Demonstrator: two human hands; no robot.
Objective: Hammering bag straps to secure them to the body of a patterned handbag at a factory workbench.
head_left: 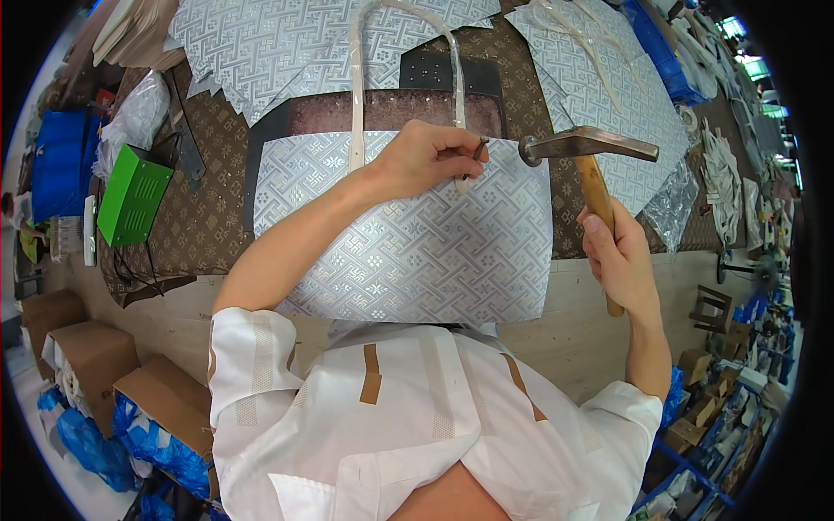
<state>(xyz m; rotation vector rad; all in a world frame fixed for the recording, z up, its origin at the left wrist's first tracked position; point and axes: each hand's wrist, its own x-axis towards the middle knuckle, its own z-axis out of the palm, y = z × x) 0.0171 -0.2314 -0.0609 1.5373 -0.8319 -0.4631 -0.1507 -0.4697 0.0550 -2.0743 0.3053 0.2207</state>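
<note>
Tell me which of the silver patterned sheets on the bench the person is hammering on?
The silver sheet lying nearest the person, with a white handle strap looping from its top edge. The left hand rests on it and the hammer is raised beside it; the other sheets lie untouched behind.

bench: pale wood (599, 321) | cover: brown patterned cloth (204, 221) | floor: cardboard boxes (82, 352) | light: bright

- Brown cardboard boxes (82, 347) stand open on the floor at lower left, beside the surface's edge.
- Blue plastic bags (156, 443) lie crumpled just beside those boxes.
- A clear plastic bag (135, 117) rests on the surface at upper left, above a green metal box (132, 195).
- More small cardboard boxes (695, 417) crowd the floor at lower right.
</note>
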